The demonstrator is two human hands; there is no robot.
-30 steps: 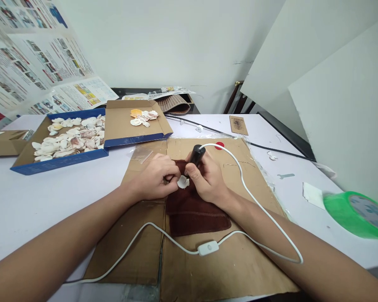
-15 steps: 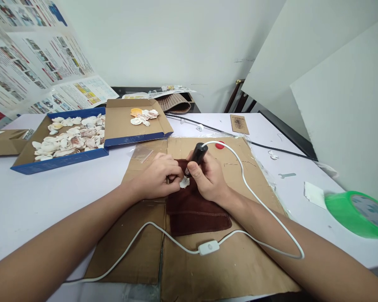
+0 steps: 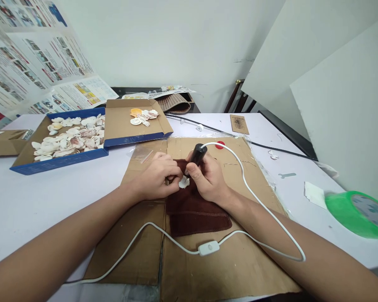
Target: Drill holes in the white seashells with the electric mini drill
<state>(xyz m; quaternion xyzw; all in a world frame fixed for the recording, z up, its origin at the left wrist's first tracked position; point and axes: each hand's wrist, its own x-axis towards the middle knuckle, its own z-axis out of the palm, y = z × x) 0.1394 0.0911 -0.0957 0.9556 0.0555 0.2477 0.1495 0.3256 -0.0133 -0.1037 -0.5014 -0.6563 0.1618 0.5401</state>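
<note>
My right hand is wrapped round a small black electric drill, tilted with its tip down at a white seashell. The shell lies on a folded brown cloth. Curled fingers of my left hand pinch the shell's left edge, pressing it to the cloth. From the drill's top a white cord loops over my right forearm to an inline switch. Whether the drill tip has gone into the shell cannot be made out.
Cardboard lies beneath the cloth. A blue box full of seashells stands at left, several more shells on its lid. Green tape, a small wrench and a red cap lie at right. A black cable crosses behind.
The drill and the shell have shifted very slightly to the left. Both hands keep their grip, and the rest looks the same.
</note>
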